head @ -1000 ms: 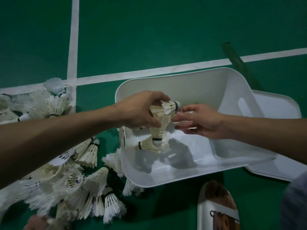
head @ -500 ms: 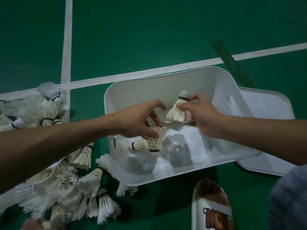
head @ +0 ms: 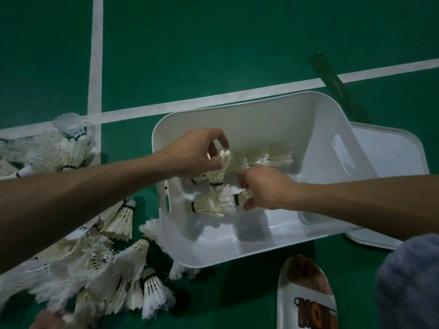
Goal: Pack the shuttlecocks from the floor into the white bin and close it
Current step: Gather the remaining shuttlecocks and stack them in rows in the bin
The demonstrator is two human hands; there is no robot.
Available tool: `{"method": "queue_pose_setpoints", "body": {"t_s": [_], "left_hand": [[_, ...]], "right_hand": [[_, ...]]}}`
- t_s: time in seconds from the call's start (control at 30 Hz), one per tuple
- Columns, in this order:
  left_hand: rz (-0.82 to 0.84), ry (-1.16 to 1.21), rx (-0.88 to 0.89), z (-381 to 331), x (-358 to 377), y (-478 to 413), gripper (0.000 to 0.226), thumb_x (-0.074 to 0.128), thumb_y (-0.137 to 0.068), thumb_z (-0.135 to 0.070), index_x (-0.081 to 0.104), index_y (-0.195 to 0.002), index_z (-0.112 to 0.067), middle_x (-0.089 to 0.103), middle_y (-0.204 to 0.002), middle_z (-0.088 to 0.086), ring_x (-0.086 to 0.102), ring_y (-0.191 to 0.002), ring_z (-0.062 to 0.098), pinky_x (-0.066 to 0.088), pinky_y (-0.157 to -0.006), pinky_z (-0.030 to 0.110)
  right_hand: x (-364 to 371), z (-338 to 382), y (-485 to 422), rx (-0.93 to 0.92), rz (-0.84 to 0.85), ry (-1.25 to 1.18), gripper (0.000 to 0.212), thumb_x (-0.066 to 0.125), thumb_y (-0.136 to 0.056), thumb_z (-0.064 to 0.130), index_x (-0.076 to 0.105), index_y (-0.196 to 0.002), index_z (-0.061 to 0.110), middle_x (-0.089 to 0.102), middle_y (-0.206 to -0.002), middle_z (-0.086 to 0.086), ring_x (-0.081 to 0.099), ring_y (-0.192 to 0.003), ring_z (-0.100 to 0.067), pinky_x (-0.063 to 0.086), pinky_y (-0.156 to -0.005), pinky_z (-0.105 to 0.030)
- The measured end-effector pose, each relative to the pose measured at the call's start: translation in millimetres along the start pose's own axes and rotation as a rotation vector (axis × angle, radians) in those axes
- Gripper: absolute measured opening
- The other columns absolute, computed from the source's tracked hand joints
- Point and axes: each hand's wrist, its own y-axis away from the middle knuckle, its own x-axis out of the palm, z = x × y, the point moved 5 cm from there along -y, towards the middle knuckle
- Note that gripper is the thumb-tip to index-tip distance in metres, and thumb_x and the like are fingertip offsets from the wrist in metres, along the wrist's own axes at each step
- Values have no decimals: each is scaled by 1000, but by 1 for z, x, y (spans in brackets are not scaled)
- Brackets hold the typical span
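Note:
The white bin (head: pixel 237 112) stands open on the green floor. Inside it my left hand (head: pixel 197 153) pinches the feather top of an upright shuttlecock (head: pixel 217 174). My right hand (head: pixel 263 188) is curled round the cork end of a second shuttlecock (head: pixel 225 200), which lies on its side on the bin's bottom beside a third one (head: pixel 204 205). More shuttlecocks (head: pixel 273 157) lie against the bin's far wall. A large pile of shuttlecocks (head: pixel 95 269) covers the floor to the left of the bin. The bin's white lid (head: pixel 392 150) lies flat on the floor at the right, partly under the bin.
A foot in a white slipper (head: pixel 306 293) rests just below the bin. A knee in blue-grey cloth (head: pixel 408 281) fills the bottom right corner. White court lines (head: pixel 95 67) cross the floor, and a dark green strip (head: pixel 337 84) lies behind the bin.
My right hand has dropped from the bin's far side to its bottom and now grips a lying shuttlecock. My left hand has shifted slightly toward the back over the standing one.

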Motion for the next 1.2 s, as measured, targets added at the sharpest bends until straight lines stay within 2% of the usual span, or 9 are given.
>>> {"method": "queue_pose_setpoints", "body": {"t_s": [0.23, 0.37, 0.43, 0.57, 0.7, 0.83, 1.0, 1.1, 1.2], "left_hand": [[28, 9, -22, 8, 1, -1, 34, 71, -83, -24, 58, -115, -25, 63, -93, -6, 61, -85, 12, 48, -69, 25], [27, 16, -26, 10, 0, -3, 34, 71, -84, -22, 57, -115, -24, 64, -94, -5, 60, -81, 10, 42, -60, 17], [26, 24, -29, 11, 1, -4, 34, 70, -84, -22, 57, -115, -24, 64, -94, -5, 59, -79, 8, 39, -58, 15], [38, 46, -25, 9, 2, -6, 35, 70, -85, -21, 57, -116, -23, 65, -95, -4, 60, -81, 7, 43, -60, 15], [40, 63, -30, 11, 3, -6, 38, 69, -85, -18, 55, -120, -26, 64, -96, -5, 60, -84, 8, 45, -64, 15], [54, 101, -18, 8, 4, -6, 43, 70, -82, -14, 54, -120, -27, 61, -90, -10, 60, -83, 7, 49, -68, 20], [87, 79, 45, -2, 9, -8, 46, 76, -77, -19, 54, -114, -32, 65, -86, -11, 57, -75, -2, 38, -59, 14], [102, 39, 86, -9, 14, -10, 49, 78, -75, -19, 53, -115, -31, 65, -83, -14, 55, -73, -5, 39, -61, 16], [146, 70, 123, -17, 20, -13, 51, 80, -73, -16, 55, -115, -28, 67, -82, -12, 62, -77, 2, 52, -78, 26]], "right_hand": [[12, 5, -7, -5, 53, -225, 65, 81, -71, 43, 55, -123, 14, 60, -122, -2, 56, -109, -20, 45, -88, -27], [4, -11, 6, 16, 1, -249, 80, 85, -63, 47, 49, -129, 17, 56, -130, 0, 54, -112, -19, 46, -90, -28], [4, -16, 10, 64, 0, -255, 84, 87, -61, 44, 48, -130, 17, 57, -128, 0, 55, -106, -19, 47, -85, -29], [13, -13, 4, 108, 55, -295, 73, 87, -65, 28, 52, -127, 13, 68, -105, -1, 60, -90, -15, 46, -71, -25], [17, -4, -7, 123, 37, -393, 61, 89, -63, 17, 60, -116, 8, 72, -93, -4, 66, -86, -17, 55, -76, -30], [17, -5, -5, 156, 86, -582, 67, 86, -68, 9, 51, -125, 9, 69, -93, -10, 70, -70, -20, 61, -67, -34], [-2, -22, 9, 155, 73, -609, 73, 88, -65, 22, 45, -125, 19, 69, -93, -5, 71, -61, -16, 61, -62, -36], [-18, -34, 19, 119, -29, -763, 76, 91, -57, 24, 50, -121, 26, 65, -103, -3, 71, -74, -17, 61, -70, -37], [-26, -35, 27, 36, -71, -916, 93, 90, -46, 32, 46, -127, 35, 59, -118, 3, 67, -95, -13, 58, -84, -36]]}}
